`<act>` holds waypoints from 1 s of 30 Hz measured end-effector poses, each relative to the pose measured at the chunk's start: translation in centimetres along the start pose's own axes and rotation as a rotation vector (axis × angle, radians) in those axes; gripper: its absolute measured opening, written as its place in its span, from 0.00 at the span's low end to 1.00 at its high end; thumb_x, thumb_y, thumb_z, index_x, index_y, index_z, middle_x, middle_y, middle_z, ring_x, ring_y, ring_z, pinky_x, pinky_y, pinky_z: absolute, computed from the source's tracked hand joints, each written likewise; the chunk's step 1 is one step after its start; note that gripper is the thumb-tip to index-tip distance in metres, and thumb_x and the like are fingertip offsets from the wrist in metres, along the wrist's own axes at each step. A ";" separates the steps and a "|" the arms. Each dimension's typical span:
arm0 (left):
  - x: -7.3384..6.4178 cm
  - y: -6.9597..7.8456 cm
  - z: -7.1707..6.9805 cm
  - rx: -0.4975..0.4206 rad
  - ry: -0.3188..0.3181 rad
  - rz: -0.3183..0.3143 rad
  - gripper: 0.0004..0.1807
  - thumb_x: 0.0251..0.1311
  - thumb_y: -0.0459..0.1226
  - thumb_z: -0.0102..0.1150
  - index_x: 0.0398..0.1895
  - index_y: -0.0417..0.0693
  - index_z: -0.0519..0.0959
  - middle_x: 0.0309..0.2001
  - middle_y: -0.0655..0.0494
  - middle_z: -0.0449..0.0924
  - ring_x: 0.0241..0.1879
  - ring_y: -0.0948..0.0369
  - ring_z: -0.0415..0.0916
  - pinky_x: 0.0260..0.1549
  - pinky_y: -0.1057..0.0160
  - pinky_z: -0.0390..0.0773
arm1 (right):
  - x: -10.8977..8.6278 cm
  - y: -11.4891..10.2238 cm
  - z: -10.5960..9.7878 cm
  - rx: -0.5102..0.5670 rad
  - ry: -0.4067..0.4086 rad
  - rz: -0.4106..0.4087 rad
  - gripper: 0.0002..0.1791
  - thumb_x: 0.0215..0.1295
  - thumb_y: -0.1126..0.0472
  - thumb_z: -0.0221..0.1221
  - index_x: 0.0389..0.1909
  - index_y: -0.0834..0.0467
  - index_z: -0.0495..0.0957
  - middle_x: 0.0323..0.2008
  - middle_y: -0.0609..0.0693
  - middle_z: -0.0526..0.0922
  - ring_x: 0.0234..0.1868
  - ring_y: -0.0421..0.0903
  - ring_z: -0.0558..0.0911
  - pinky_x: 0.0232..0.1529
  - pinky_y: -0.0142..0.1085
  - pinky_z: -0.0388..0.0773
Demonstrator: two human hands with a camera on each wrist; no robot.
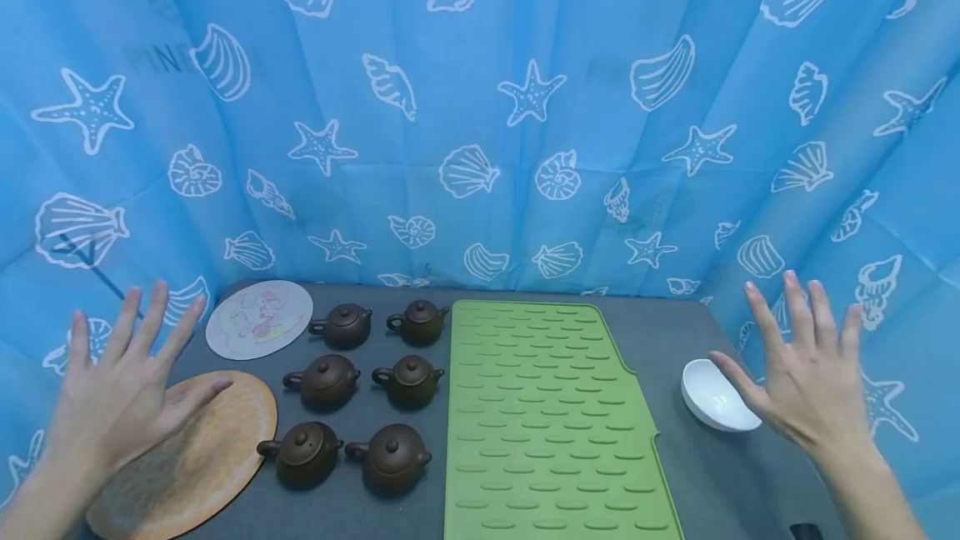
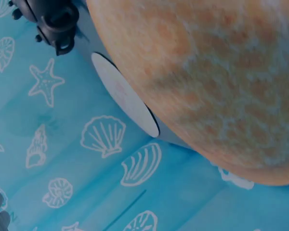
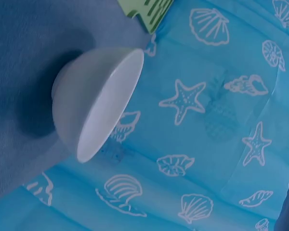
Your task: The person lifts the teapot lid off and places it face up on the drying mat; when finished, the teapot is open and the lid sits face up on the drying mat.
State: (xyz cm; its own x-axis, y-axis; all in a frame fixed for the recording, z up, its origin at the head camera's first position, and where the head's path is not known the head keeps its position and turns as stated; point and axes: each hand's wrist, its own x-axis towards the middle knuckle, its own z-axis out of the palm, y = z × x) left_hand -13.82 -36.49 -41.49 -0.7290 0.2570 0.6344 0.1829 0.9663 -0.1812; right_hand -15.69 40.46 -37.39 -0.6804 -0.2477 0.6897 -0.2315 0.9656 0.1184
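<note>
My left hand (image 1: 120, 398) is raised with fingers spread, overlapping a round orange-brown mottled mat (image 1: 225, 448) in the head view. On the right, my right hand (image 1: 813, 386) is also spread wide, its thumb overlapping the rim of a white bowl (image 1: 712, 398). Neither hand holds anything. Several dark brown lidded teapots (image 1: 326, 382) stand upright in two columns between the orange mat and a green ridged mat (image 1: 540, 415). The left wrist view has the orange mat (image 2: 221, 82) large and close; the right wrist view has the bowl (image 3: 94, 96).
A pale round mat with a faint drawing (image 1: 258, 319) lies at the back left of the grey table (image 1: 660, 332). Blue curtains (image 1: 480, 107) with white shells and starfish enclose the back and sides. A small black object (image 1: 806, 531) sits at the front right edge.
</note>
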 end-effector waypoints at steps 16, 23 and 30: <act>-2.3 3.1 -0.1 -0.196 0.045 -0.078 0.55 0.65 0.83 0.37 0.83 0.60 0.68 0.74 0.37 0.77 0.72 0.36 0.73 0.80 0.23 0.52 | -0.5 -4.4 2.0 0.171 0.052 -0.007 0.52 0.74 0.19 0.41 0.79 0.56 0.69 0.77 0.72 0.68 0.79 0.75 0.64 0.85 0.73 0.48; -3.1 5.3 -0.6 -0.312 0.076 -0.055 0.46 0.69 0.74 0.52 0.72 0.47 0.80 0.61 0.36 0.86 0.52 0.36 0.83 0.56 0.30 0.75 | -0.5 -7.2 3.1 0.330 0.080 -0.023 0.49 0.76 0.23 0.47 0.75 0.60 0.73 0.74 0.70 0.72 0.73 0.76 0.69 0.73 0.75 0.63; -3.7 8.1 -0.8 -0.432 0.048 -0.067 0.29 0.50 0.41 0.80 0.58 0.46 0.87 0.52 0.47 0.89 0.51 0.47 0.84 0.58 0.56 0.77 | -0.7 -9.9 4.2 0.500 0.060 -0.045 0.39 0.77 0.38 0.59 0.71 0.67 0.75 0.69 0.71 0.77 0.67 0.72 0.74 0.80 0.42 0.64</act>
State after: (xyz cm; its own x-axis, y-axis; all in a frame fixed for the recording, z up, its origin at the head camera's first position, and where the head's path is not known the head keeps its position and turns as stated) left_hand -9.13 -29.57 -44.67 -0.7192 0.1837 0.6701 0.4024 0.8963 0.1862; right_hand -15.84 30.74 -42.09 -0.6243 -0.2688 0.7335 -0.5744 0.7943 -0.1977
